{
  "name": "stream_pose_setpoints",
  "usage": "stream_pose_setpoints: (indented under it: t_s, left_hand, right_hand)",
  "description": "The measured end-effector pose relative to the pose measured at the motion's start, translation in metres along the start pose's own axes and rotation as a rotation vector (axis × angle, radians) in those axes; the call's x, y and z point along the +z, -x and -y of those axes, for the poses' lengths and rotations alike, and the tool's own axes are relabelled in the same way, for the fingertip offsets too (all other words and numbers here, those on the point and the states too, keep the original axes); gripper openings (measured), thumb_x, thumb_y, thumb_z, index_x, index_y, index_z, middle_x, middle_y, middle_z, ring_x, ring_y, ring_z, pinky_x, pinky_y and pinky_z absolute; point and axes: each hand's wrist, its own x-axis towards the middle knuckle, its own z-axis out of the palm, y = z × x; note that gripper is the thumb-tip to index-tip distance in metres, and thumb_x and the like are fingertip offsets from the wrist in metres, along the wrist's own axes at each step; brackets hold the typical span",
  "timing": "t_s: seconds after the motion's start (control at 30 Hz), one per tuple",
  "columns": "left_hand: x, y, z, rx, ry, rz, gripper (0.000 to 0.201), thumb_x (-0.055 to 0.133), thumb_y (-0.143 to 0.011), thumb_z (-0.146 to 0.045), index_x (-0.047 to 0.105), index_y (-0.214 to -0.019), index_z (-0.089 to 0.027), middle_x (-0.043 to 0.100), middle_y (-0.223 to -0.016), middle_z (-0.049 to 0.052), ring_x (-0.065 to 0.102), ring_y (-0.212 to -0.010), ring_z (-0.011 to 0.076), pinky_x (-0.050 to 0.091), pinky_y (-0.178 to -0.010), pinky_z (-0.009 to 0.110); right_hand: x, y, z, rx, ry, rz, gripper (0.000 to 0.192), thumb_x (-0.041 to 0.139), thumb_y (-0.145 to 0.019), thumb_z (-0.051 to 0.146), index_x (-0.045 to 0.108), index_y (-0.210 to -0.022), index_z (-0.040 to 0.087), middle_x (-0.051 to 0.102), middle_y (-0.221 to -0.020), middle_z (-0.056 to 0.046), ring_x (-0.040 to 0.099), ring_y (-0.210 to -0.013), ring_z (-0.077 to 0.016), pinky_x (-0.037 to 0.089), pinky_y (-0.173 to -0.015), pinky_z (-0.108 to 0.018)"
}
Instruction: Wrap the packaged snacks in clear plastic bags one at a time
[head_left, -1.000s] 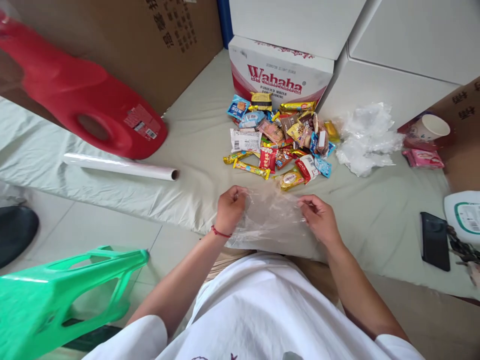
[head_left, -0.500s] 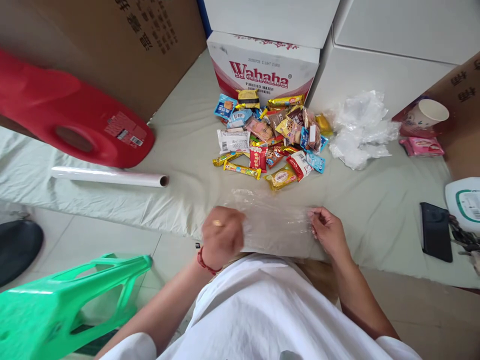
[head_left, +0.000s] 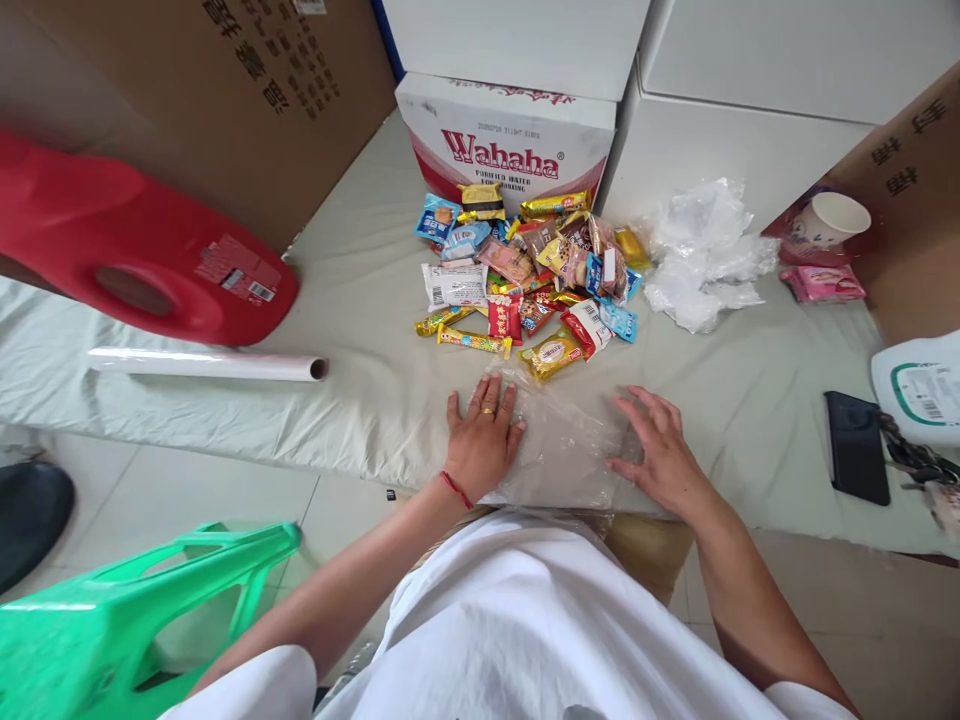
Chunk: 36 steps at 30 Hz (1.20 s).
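The clear plastic film [head_left: 559,450] lies just below the frame's centre. The left hand [head_left: 484,442] rests flat over its left side, fingers spread; the right hand [head_left: 661,455], grip apart, is at its right edge.

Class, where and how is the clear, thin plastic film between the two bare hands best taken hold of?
Probably by the right edge of the clear, thin plastic film, pinched lightly, coming from the right. It lies nearly flat, the bare left hand rests palm-down at its left side, and the open, bare right hand is at that edge.
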Motion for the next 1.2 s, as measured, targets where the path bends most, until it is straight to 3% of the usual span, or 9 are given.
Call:
stream_pose_setpoints:
  t_s: [0.13, 0.23, 0.33, 0.47, 0.57, 0.8, 0.93, 1.07, 1.2]
  left_hand:
    - [0.005, 0.022, -0.007, -0.111, -0.033, -0.035, 0.065, 0.036, -0.103, -0.044, 0.037, -0.158, -0.01, 0.031, -0.165, 0.027, 0.033, -0.154, 0.0398, 0.017, -0.119, 0.074]
    - [-0.002, 0.044, -0.006, -0.16, -0.031, -0.073, 0.067, 0.039, -0.102, -0.046, 0.039, -0.156, -0.006, 0.035, -0.163, 0.03, 0.035, -0.152, 0.0417, 0.023, -0.118, 0.072]
    - [-0.02, 0.06, -0.005, -0.155, -0.002, -0.204, 0.056, 0.048, -0.1, -0.041, 0.052, -0.149, -0.013, 0.045, -0.158, 0.025, 0.041, -0.147, 0.0422, 0.032, -0.114, 0.065]
    - [-0.033, 0.049, -0.005, 0.179, 0.107, -0.291, 0.037, 0.053, -0.097, -0.026, 0.069, -0.13, -0.024, 0.071, -0.132, 0.014, 0.06, -0.128, 0.032, 0.043, -0.107, 0.05]
    - [-0.026, 0.016, 0.001, 0.306, 0.14, -0.18, 0.044, 0.049, -0.099, -0.027, 0.063, -0.14, -0.024, 0.066, -0.142, 0.013, 0.056, -0.136, 0.0292, 0.04, -0.112, 0.047]
    - [-0.002, -0.028, 0.031, 0.076, 0.011, -0.045, 0.056, 0.032, -0.106, -0.041, 0.042, -0.158, -0.022, 0.037, -0.166, 0.013, 0.034, -0.155, 0.03, 0.015, -0.126, 0.059]
    - [-0.003, -0.024, 0.032, 0.086, 0.008, -0.04, 0.058, 0.03, -0.107, -0.043, 0.04, -0.159, -0.022, 0.033, -0.168, 0.012, 0.031, -0.156, 0.0281, 0.011, -0.127, 0.061]
    - [-0.005, -0.024, 0.03, 0.084, 0.0, -0.03, 0.058, 0.03, -0.106, -0.045, 0.04, -0.159, -0.021, 0.033, -0.168, 0.012, 0.031, -0.156, 0.0282, 0.012, -0.127, 0.061]
    - [-0.006, -0.024, 0.031, 0.085, -0.005, -0.029, 0.059, 0.029, -0.106, -0.047, 0.04, -0.159, -0.021, 0.034, -0.168, 0.011, 0.032, -0.156, 0.0279, 0.014, -0.127, 0.062]
  right_hand:
    - [0.01, -0.029, 0.007, 0.011, -0.265, 0.002, 0.027, 0.061, -0.096, 0.047, 0.074, -0.107, 0.026, 0.071, -0.121, -0.01, 0.06, -0.117, -0.0277, 0.05, -0.104, -0.052]
    - [0.017, -0.054, -0.002, 0.323, -0.588, 0.005, 0.04, 0.058, -0.092, 0.06, 0.07, -0.089, 0.022, 0.072, -0.086, -0.006, 0.066, -0.08, -0.0212, 0.059, -0.075, -0.038]
    - [0.019, -0.076, -0.008, 0.469, -0.713, 0.026, 0.042, 0.066, -0.083, 0.063, 0.065, -0.083, 0.021, 0.066, -0.073, -0.002, 0.059, -0.06, -0.0161, 0.049, -0.053, -0.028]
    - [0.017, -0.095, -0.002, 0.472, -0.707, 0.114, 0.036, 0.068, -0.082, 0.057, 0.064, -0.083, 0.021, 0.066, -0.074, -0.001, 0.055, -0.052, -0.0129, 0.04, -0.046, -0.025]
    - [0.017, -0.1, -0.001, 0.445, -0.684, 0.154, 0.035, 0.067, -0.082, 0.056, 0.063, -0.082, 0.021, 0.066, -0.072, 0.0, 0.053, -0.05, -0.0123, 0.04, -0.046, -0.025]
    - [-0.002, -0.101, -0.036, 0.462, -0.239, 0.004, 0.028, 0.062, -0.083, 0.047, 0.069, -0.086, 0.02, 0.066, -0.069, -0.002, 0.056, -0.057, -0.0161, 0.044, -0.057, -0.028]
    - [-0.012, -0.13, -0.006, 0.225, 0.057, -0.201, 0.024, 0.053, -0.091, 0.033, 0.072, -0.096, 0.019, 0.073, -0.096, -0.008, 0.065, -0.08, -0.0215, 0.049, -0.077, -0.034]
    - [0.018, -0.187, 0.053, 0.048, 0.189, 0.054, 0.036, 0.062, -0.091, 0.033, 0.068, -0.123, 0.018, 0.069, -0.122, -0.015, 0.067, -0.102, -0.0296, 0.05, -0.087, -0.037]
    - [0.051, -0.237, 0.079, 0.225, 0.322, 0.213, 0.041, 0.066, -0.09, 0.034, 0.068, -0.124, 0.011, 0.071, -0.118, -0.021, 0.068, -0.101, -0.0324, 0.05, -0.084, -0.037]
